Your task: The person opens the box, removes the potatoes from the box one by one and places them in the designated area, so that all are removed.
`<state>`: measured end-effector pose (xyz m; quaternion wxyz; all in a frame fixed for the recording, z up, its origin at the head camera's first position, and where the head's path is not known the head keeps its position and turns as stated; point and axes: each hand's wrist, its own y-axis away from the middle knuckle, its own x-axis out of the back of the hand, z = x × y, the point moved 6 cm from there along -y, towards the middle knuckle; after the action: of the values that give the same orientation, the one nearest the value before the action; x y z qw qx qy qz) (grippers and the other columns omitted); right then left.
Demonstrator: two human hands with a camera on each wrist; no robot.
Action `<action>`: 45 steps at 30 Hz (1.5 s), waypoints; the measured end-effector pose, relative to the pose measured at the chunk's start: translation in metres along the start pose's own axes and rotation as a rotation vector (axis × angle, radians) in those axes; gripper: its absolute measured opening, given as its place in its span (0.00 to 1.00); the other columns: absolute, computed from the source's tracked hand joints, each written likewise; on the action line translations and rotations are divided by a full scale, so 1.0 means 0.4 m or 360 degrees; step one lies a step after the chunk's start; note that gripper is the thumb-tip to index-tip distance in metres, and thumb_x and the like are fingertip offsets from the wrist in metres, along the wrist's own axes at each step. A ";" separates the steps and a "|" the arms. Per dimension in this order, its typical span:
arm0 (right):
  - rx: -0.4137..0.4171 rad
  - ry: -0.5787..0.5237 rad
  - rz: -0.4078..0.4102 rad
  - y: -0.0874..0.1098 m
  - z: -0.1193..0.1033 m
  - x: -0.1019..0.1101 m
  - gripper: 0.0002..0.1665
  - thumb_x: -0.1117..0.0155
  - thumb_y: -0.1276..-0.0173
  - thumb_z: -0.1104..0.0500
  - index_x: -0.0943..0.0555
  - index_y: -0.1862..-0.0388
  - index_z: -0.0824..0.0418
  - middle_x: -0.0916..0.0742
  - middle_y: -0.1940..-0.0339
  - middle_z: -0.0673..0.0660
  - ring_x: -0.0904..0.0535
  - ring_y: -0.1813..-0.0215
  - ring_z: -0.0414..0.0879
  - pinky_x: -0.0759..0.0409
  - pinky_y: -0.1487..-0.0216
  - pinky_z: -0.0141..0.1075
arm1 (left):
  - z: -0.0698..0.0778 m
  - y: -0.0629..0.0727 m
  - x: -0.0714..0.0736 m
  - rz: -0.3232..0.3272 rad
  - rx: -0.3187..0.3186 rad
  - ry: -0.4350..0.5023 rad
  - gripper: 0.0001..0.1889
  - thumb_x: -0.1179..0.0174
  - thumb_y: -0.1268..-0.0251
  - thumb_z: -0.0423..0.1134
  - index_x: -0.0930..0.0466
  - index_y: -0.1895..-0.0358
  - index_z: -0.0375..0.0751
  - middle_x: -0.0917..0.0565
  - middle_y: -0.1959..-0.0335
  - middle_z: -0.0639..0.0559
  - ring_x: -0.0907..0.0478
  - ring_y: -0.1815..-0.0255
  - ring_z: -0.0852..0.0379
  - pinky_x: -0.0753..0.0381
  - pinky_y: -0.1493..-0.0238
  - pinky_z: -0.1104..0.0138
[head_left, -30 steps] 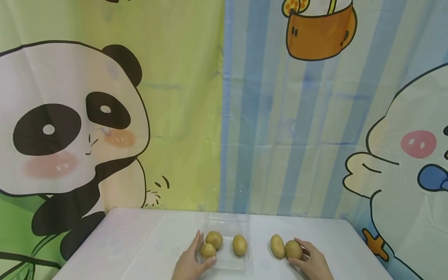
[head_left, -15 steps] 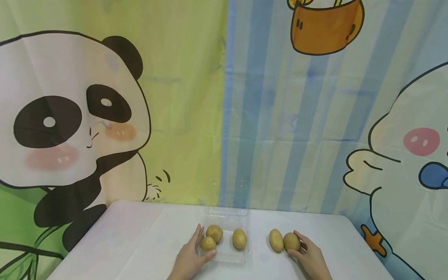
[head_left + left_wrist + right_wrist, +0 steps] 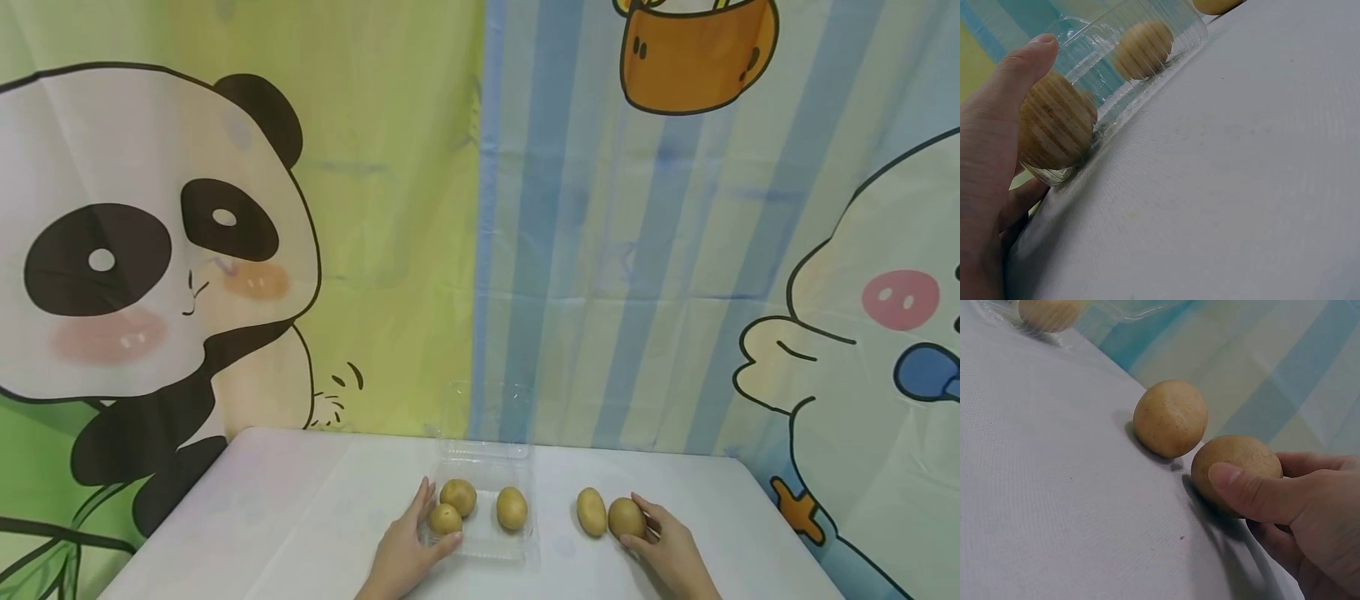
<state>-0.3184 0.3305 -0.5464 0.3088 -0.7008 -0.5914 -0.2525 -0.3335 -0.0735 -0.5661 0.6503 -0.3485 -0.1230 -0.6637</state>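
Note:
A clear plastic clamshell box stands on the table with its lid raised at the back. Inside are three potatoes: two touching at the left, a round potato and one behind it, and a single potato at the right. My left hand holds the box's left front corner, thumb at the front wall, fingers along the side. Right of the box, an oval potato lies on the table. Beside it my right hand grips a rounder potato between thumb and fingers, low at the tabletop.
The white table has its back edge close to a printed curtain with a panda and other cartoon figures. The raised lid is nearly invisible against the curtain.
The head view has tipped slightly downward, so everything sits higher in the picture. Both hands keep their hold, and the potatoes and box stay in place.

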 end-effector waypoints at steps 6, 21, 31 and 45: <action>0.0030 0.0013 0.0060 -0.001 0.000 -0.001 0.46 0.24 0.51 0.51 0.30 0.35 0.66 0.24 0.39 0.71 0.22 0.43 0.65 0.18 0.49 0.43 | 0.001 0.001 0.001 -0.0014 0.0015 -0.0011 0.54 0.36 0.48 0.64 0.51 0.25 0.38 0.30 0.32 0.47 0.29 0.35 0.44 0.31 0.39 0.41; 0.0020 -0.0013 0.0056 -0.006 -0.001 -0.004 0.43 0.28 0.45 0.50 0.31 0.34 0.68 0.25 0.36 0.70 0.28 0.36 0.64 0.22 0.44 0.40 | 0.003 0.001 0.005 -0.0023 0.0033 -0.0002 0.54 0.36 0.48 0.64 0.51 0.25 0.38 0.30 0.32 0.46 0.29 0.34 0.43 0.31 0.39 0.41; 0.0006 -0.0058 0.0042 -0.004 -0.005 0.006 0.43 0.28 0.45 0.51 0.31 0.34 0.68 0.25 0.35 0.67 0.29 0.34 0.63 0.22 0.43 0.37 | 0.003 0.001 0.004 -0.0031 0.0045 0.0020 0.53 0.36 0.48 0.63 0.51 0.25 0.39 0.30 0.32 0.46 0.29 0.34 0.43 0.32 0.39 0.39; 0.0028 0.0003 0.0090 0.000 -0.038 0.042 0.36 0.36 0.35 0.51 0.32 0.33 0.68 0.26 0.35 0.70 0.27 0.36 0.64 0.25 0.41 0.43 | 0.005 0.002 0.005 -0.0036 0.0049 0.0022 0.53 0.36 0.48 0.63 0.51 0.25 0.39 0.31 0.32 0.46 0.30 0.34 0.43 0.32 0.39 0.40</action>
<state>-0.3153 0.3304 -0.5240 0.3224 -0.7143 -0.5733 -0.2392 -0.3322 -0.0741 -0.5635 0.6490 -0.3324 -0.1325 -0.6714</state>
